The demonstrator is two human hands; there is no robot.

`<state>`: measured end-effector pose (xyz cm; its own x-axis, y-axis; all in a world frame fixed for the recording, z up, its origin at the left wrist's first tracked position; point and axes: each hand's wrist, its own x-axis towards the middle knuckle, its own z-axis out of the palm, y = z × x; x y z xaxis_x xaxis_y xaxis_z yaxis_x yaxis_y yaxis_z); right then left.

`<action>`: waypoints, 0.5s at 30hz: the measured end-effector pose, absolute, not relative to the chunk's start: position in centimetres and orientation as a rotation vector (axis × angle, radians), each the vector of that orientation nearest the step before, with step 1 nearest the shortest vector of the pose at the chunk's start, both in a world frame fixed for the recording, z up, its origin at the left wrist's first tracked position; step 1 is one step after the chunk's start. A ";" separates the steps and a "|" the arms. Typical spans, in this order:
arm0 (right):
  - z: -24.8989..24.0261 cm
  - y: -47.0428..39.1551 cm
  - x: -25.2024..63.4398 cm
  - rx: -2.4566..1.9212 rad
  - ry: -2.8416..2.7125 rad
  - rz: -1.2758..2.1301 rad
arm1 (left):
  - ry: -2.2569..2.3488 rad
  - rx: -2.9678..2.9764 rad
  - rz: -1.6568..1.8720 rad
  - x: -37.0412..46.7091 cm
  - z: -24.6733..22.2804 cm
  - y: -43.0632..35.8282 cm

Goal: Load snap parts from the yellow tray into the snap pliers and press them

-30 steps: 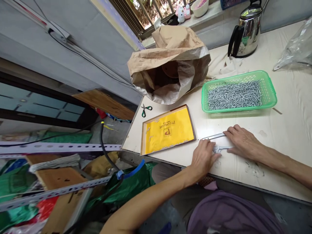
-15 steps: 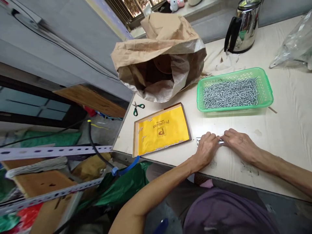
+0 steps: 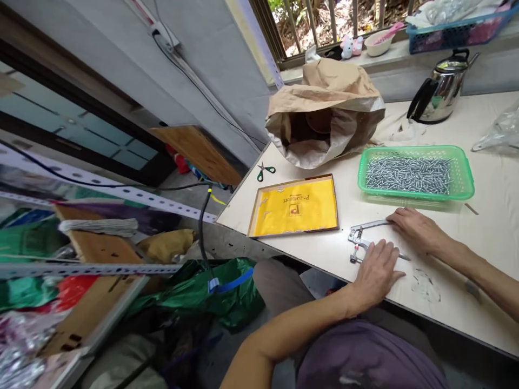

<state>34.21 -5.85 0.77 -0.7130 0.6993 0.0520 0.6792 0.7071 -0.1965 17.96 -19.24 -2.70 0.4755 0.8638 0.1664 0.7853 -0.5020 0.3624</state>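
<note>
A metal hand tool (image 3: 357,236) with two long handles and a spring lies on the pale table, its handles spread apart. My left hand (image 3: 378,268) rests over the lower handle, fingers extended and slightly apart. At the end of the upper handle, the fingertips of my right hand (image 3: 413,228) are closed on it. To the left is a shallow cardboard tray (image 3: 253,219) with a yellow sheet (image 3: 298,208) and small metal pieces along its edges. Behind my hands stands a green basket (image 3: 466,181) full of small metal screws or springs (image 3: 409,174).
Small green-handled scissors (image 3: 266,171) lie near the table's left corner. A large brown paper bag (image 3: 324,97) stands open at the back. Further right are a steel kettle (image 3: 444,89) and a clear plastic bag (image 3: 503,129). The table's front edge runs by my lap.
The view has turned, showing more window. The tool's handles have come apart. My left hand has loosened and lies nearer the table's front edge; my right hand is at the upper handle.
</note>
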 end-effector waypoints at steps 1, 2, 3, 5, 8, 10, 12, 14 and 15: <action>1.2 -5.6 33.7 -1.182 -2.796 0.204 | 1.405 2.482 0.508 18.1 -2.5 -19.5; 1.7 -5.5 33.1 -1.232 -2.803 0.159 | 1.398 2.472 0.535 18.1 -2.3 -19.6; 2.4 -5.6 32.3 -1.275 -2.808 0.117 | 1.394 2.458 0.560 18.1 -2.2 -19.6; 3.5 -6.3 30.4 -1.244 -2.846 0.079 | 1.369 2.434 0.588 17.9 -2.0 -19.5; 4.5 -8.4 27.3 -0.856 -2.989 0.130 | 1.294 2.406 0.524 17.8 -2.3 -19.3; 4.3 -9.8 25.6 -0.613 -3.077 0.113 | 1.280 2.395 0.460 17.9 -2.8 -19.3; 3.5 -10.7 24.4 -0.534 -3.113 0.024 | 1.299 2.418 0.438 18.1 -3.3 -19.4; 2.8 -11.0 23.6 -0.446 -3.092 -0.014 | 1.304 2.500 0.440 18.2 -3.6 -19.4; 2.7 -11.0 23.2 -0.380 -3.064 0.008 | 1.299 2.555 0.430 18.2 -3.7 -19.3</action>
